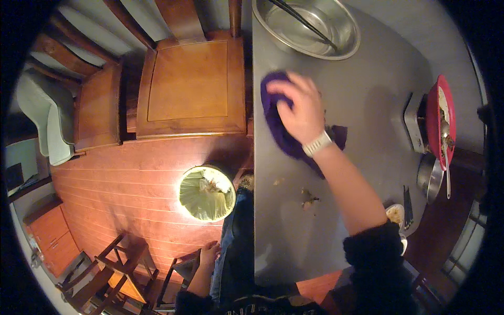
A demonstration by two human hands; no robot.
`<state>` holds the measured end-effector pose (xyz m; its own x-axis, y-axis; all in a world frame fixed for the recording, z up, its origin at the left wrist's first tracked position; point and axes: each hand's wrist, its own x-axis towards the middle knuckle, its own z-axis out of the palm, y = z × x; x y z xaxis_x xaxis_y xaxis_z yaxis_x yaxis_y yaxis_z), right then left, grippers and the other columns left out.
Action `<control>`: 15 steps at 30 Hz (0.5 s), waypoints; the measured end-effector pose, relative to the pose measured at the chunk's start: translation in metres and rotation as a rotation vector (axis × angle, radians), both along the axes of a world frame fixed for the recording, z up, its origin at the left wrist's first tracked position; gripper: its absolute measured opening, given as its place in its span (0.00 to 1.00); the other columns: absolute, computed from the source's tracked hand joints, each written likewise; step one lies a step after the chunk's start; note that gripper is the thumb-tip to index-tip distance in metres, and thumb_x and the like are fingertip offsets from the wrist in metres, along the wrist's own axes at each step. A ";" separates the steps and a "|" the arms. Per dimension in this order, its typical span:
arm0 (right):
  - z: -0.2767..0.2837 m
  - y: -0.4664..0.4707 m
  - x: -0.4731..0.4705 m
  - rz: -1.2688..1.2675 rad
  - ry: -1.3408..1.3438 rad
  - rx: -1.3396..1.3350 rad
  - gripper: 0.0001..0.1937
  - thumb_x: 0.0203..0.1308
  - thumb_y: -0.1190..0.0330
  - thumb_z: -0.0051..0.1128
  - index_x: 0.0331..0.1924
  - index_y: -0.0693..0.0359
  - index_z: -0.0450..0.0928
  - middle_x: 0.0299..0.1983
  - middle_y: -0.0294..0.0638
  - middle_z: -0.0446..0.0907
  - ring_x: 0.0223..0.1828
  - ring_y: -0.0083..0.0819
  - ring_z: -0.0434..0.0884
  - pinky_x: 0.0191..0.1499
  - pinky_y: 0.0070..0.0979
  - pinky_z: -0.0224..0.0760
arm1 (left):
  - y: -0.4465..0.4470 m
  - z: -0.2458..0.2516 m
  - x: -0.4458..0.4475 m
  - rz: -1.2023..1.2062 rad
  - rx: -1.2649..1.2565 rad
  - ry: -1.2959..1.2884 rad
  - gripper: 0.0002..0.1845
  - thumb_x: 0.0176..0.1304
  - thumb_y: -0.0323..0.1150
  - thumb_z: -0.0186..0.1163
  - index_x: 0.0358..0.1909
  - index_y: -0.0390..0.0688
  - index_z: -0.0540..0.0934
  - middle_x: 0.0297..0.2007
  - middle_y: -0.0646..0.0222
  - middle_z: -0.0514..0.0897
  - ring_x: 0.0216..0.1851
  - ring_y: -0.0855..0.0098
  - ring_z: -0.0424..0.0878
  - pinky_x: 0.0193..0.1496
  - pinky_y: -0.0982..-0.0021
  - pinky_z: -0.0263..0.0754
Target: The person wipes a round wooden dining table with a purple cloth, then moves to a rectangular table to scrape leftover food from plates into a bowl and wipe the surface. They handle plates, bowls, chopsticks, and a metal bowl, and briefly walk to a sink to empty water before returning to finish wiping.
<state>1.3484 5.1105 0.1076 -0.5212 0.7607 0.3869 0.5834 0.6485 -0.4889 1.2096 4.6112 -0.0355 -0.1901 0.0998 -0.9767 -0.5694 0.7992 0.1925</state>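
Observation:
My right hand [301,104], blurred and wearing a pale watch band, presses on a bunched dark purple cloth [283,138] on the grey tabletop [354,165]. The cloth spreads beyond my fingers towards the table's left edge. Food scraps [309,199] lie on the tabletop nearer to me, with a smaller smear [278,181] beside them. My left hand [210,252] is down beside my jeans, loosely bent, with nothing visible in it. A steel basin [271,29] with dark chopsticks [303,21] in it stands just past the cloth.
A lined trash bin [185,197] holding waste stands on the floor left of the table. Wooden chairs [189,82] line the far side. At right are a red bowl [433,130] with a spoon [446,157], a steel bowl [427,177] and a small dish [395,214].

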 end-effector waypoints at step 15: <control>0.001 -0.027 0.103 0.596 -0.502 0.025 0.20 0.42 0.59 0.59 0.46 0.45 0.76 0.49 0.42 0.72 0.58 0.42 0.66 0.58 0.46 0.57 | 0.007 -0.018 0.021 0.022 0.038 -0.038 0.15 0.59 0.32 0.58 0.47 0.39 0.74 0.35 0.71 0.79 0.33 0.78 0.78 0.27 0.81 0.69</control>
